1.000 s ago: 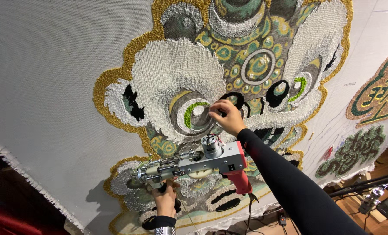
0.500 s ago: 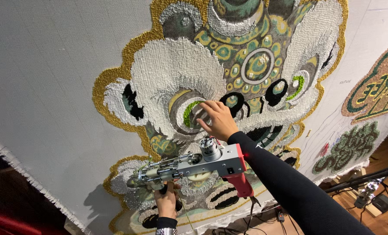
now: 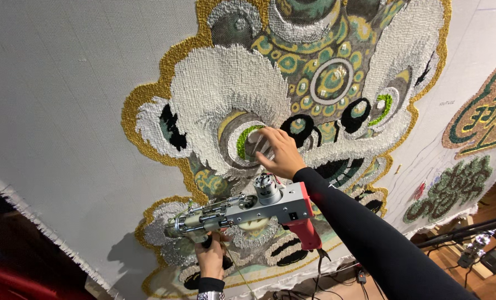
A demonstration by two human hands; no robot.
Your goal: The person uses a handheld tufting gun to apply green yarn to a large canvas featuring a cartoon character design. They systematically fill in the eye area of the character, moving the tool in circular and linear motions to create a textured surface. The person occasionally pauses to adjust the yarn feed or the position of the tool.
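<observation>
right hand (image 3: 278,153): fingers spread flat on tufted lion rug (image 3: 231,83), eye patch
left hand (image 3: 210,256): at 6 o'clock, gripping tufting gun (image 3: 242,208) handle from below

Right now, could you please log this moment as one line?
left hand: grips tufting gun | right hand: fingers on lion rug, at green eye ring

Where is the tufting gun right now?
In the head view, the grey-and-red tufting gun sits low in the middle, held up by the left hand against the lion rug, just below the right hand.
</observation>
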